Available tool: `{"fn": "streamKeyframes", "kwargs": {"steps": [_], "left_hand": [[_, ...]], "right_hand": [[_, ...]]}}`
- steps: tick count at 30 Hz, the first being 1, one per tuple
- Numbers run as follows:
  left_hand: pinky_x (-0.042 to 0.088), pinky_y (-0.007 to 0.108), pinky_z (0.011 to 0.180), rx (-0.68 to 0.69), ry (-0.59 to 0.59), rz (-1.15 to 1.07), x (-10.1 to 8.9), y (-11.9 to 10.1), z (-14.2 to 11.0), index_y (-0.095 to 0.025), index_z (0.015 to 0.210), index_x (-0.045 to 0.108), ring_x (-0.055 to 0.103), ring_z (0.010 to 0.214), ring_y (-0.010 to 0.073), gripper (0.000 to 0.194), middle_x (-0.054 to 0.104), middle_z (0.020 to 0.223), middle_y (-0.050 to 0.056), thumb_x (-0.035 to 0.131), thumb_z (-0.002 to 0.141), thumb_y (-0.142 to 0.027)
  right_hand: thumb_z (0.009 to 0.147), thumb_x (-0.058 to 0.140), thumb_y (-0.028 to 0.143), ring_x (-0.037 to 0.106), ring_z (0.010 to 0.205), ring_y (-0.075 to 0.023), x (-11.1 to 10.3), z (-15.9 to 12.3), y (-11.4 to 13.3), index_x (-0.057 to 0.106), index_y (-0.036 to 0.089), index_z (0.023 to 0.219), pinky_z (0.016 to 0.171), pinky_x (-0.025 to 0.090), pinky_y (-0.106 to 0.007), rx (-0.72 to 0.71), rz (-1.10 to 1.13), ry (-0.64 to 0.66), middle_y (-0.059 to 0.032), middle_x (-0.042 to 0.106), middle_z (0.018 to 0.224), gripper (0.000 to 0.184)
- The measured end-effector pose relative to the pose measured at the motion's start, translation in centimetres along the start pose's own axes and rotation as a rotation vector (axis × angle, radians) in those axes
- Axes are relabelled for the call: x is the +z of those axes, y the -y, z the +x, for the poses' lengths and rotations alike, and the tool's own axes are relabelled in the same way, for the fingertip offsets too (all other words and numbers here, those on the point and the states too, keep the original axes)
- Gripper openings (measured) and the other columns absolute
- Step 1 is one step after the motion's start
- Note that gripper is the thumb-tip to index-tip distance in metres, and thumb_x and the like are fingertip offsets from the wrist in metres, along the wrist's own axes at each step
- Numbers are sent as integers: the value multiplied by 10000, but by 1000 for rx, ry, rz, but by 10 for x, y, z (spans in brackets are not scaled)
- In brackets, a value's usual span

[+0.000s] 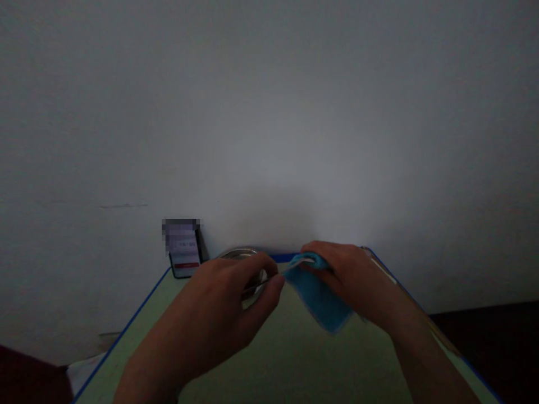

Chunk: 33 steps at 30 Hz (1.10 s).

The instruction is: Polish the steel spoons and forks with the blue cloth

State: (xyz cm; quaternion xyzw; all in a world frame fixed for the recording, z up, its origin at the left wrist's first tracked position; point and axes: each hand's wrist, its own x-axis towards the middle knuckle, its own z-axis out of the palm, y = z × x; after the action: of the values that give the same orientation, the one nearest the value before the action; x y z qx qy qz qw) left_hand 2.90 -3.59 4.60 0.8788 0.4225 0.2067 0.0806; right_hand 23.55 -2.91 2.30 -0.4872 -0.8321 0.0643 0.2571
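Observation:
My left hand (219, 297) pinches the thin handle of a metal spoon (295, 265) between thumb and fingers. The spoon points right, and its wider end lies against a blue cloth (324, 300). With fingers closed, my right hand (349, 269) grips the cloth around that end, so part of the spoon's head is hidden and its exact shape is hard to see. A loose corner of the cloth hangs down over the table. Behind my left hand stands a round metal bowl (240, 252), partly covered by the fingers.
A phone (185, 252) leans upright against the wall (269, 140) at the back left of the table. The pale green table (286, 359) has a blue edge and touches the wall. Something dark red (29, 370) shows at the lower left.

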Motion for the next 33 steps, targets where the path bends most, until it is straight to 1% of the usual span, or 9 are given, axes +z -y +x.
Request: {"fn": "streamKeyframes", "kwargs": {"steps": [2, 4, 10, 12, 18, 21, 26, 30, 33], "left_hand": [[323, 216, 529, -1, 9, -76, 1, -1, 3, -198, 814, 534, 490, 548, 87, 270, 546, 628, -36, 335, 905, -355], [323, 210, 523, 16, 36, -105, 4, 0, 7, -184, 782, 532, 475, 532, 80, 314, 526, 609, -35, 302, 920, -346], [352, 211, 567, 86, 140, -29, 12, 12, 14, -178, 725, 555, 494, 609, 104, 318, 547, 649, -13, 357, 907, -348], [374, 211, 605, 96, 171, -51, 12, 14, 15, -190, 784, 575, 520, 683, 119, 285, 580, 723, -3, 364, 905, -338], [396, 202, 622, 61, 216, -139, 9, 16, 15, -203, 890, 571, 542, 699, 114, 250, 596, 773, -11, 363, 906, -341], [399, 207, 628, 38, 213, -143, 11, 17, 14, -201, 870, 575, 549, 695, 115, 275, 607, 774, -12, 350, 909, -354], [391, 254, 638, -35, 208, 10, 17, 12, 8, -218, 830, 586, 561, 709, 144, 330, 628, 794, -2, 305, 917, -368], [358, 296, 575, -80, 257, 172, 22, 4, 2, -219, 722, 583, 547, 607, 164, 403, 598, 673, 13, 280, 907, -411], [328, 302, 549, -32, 270, 230, 26, 1, 1, -220, 699, 588, 542, 577, 167, 397, 589, 634, 18, 286, 907, -375]], "right_hand": [[864, 459, 198, 571, 895, -154, -6, 0, -3, 535, 210, 1037, 782, 419, -274, -46, 69, -166, -29, 620, 991, 189], [840, 480, 138, 546, 942, -145, -10, 0, -7, 515, 211, 1081, 824, 409, -267, -84, 99, -229, -26, 596, 1039, 254], [828, 497, 139, 552, 956, -157, -12, -2, -15, 560, 264, 1105, 867, 414, -310, -79, 78, 88, 0, 613, 1057, 310], [821, 505, 133, 555, 945, -153, -12, -2, -15, 568, 271, 1100, 855, 422, -307, -80, 96, 121, 10, 618, 1038, 318], [748, 522, 3, 526, 973, -109, -16, -2, -13, 568, 241, 1113, 880, 404, -232, -194, 178, -96, 7, 591, 1053, 438], [762, 500, 8, 531, 994, -117, -12, 0, -14, 565, 223, 1143, 881, 407, -235, -238, 129, -122, -5, 610, 1073, 443], [809, 495, 126, 612, 899, -153, -3, 0, -11, 600, 294, 1083, 797, 450, -277, -93, 64, 102, 22, 668, 1025, 338], [811, 500, 188, 627, 728, -175, 2, -5, -4, 668, 234, 812, 635, 441, -270, 58, -61, 276, -20, 685, 774, 174], [805, 499, 180, 626, 674, -175, 6, -6, 2, 669, 205, 767, 592, 422, -267, 91, -130, 325, -40, 676, 716, 176]]}}
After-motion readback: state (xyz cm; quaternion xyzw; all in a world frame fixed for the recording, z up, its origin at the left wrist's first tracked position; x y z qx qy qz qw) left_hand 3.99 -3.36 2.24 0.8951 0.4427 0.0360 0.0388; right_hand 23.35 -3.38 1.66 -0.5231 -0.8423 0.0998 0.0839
